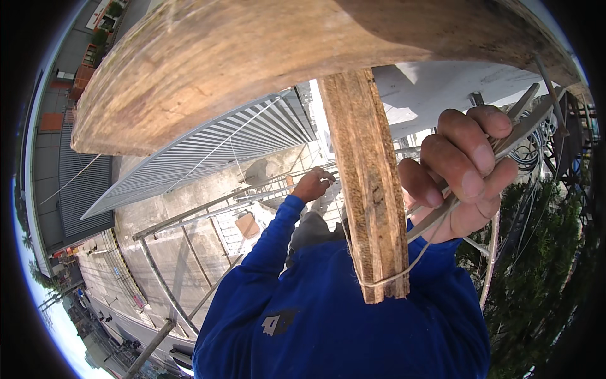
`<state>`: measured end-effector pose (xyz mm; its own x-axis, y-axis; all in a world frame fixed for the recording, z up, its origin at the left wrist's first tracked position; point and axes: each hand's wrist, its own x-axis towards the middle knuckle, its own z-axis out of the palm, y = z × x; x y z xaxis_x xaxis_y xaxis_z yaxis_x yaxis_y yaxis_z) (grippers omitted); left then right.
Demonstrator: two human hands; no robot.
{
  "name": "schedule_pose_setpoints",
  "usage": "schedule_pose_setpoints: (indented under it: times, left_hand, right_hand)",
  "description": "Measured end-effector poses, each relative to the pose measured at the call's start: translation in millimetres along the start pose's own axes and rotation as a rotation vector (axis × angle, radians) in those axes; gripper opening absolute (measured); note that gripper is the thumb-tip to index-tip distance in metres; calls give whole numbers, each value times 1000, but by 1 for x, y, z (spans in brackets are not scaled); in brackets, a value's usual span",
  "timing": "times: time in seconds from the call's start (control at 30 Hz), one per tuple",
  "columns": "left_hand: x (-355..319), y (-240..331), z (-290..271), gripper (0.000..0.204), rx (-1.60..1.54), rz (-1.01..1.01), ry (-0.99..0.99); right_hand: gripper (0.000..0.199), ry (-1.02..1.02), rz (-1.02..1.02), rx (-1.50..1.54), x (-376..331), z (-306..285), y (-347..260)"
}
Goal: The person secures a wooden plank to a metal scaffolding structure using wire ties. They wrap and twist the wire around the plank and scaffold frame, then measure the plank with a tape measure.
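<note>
The right hand clenches pale flat strips beside a rough, grainy wooden post with thin cord looped round its lower end, while the left hand grips a metal rail.

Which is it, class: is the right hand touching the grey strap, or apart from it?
Touching. The head view shows the right hand with its fingers curled around the grey strap, no gap between them.

A rough upright wooden post is set below a broad weathered wooden beam. Pale flat strapping is gripped right of the post by the right hand; the left hand is placed left of the post, on a grey metal scaffold rail.
</note>
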<state>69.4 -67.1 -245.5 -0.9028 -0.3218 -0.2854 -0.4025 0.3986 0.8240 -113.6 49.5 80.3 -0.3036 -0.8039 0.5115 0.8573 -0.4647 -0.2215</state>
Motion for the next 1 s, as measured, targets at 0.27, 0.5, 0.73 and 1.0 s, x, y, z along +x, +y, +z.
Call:
schedule_pose_setpoints:
  times: [0.27, 0.5, 0.73, 1.0]
  left_hand:
    - [10, -10, 1, 17, 24, 4, -22]
    - [11, -8, -1, 17, -3, 7, -2]
    - [9, -28, 4, 17, -27, 20, -23]
    - [5, -45, 11, 19, -25, 41, 7]
  right_hand:
    - [34, -20, -4, -20, 3, -3, -3]
    - [34, -19, -11, -21, 4, -4, -1]
    - [34, -19, -6, -17, 3, -4, 0]
    - [34, -4, -24, -22, 3, -4, 2]
